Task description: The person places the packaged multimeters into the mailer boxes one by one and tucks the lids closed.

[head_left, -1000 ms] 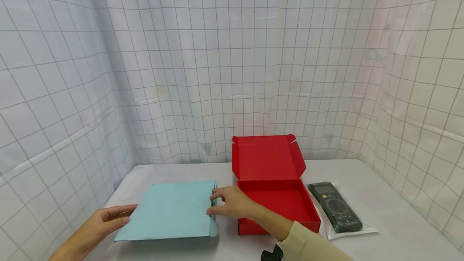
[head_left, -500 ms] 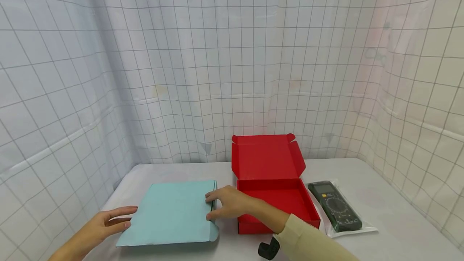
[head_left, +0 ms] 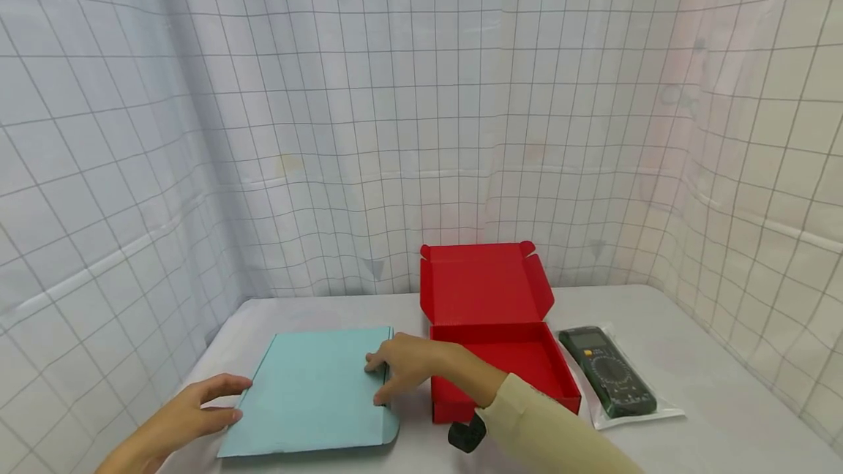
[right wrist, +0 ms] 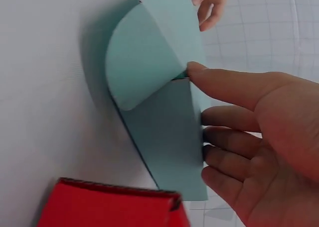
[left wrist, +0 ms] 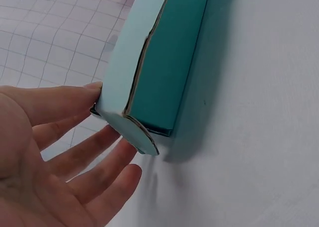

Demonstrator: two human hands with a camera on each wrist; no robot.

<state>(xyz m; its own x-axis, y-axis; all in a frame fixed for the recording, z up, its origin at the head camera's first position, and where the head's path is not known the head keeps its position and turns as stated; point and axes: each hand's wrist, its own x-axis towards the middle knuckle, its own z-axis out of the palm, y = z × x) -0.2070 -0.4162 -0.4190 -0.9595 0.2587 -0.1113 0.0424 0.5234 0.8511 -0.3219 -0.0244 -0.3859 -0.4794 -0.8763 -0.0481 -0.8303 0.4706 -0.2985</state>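
A light blue cardboard box [head_left: 316, 393] lies on the left of the table, its lid down over a darker teal front wall [left wrist: 167, 62]. At the lid's near left corner is my left hand [head_left: 187, 419], thumb touching the edge and fingers spread loosely alongside. My right hand [head_left: 407, 368] is at the box's right edge, fingertips on the lid's top and thumb by the side. A rounded side flap [right wrist: 144, 57] sticks out over the right wall near that thumb. In the left wrist view, another flap [left wrist: 132, 132] protrudes below the lid's corner.
Right of the blue box stands a red cardboard box [head_left: 503, 357] with its lid raised. A dark multimeter [head_left: 609, 371] in a clear bag lies farther right. A grid-patterned white curtain [head_left: 461, 108] surrounds the table's back and sides.
The blue lid's near edge has come down. My right fingers have shifted left, farther onto its top. My left hand has moved slightly right; the red box and multimeter stay put.
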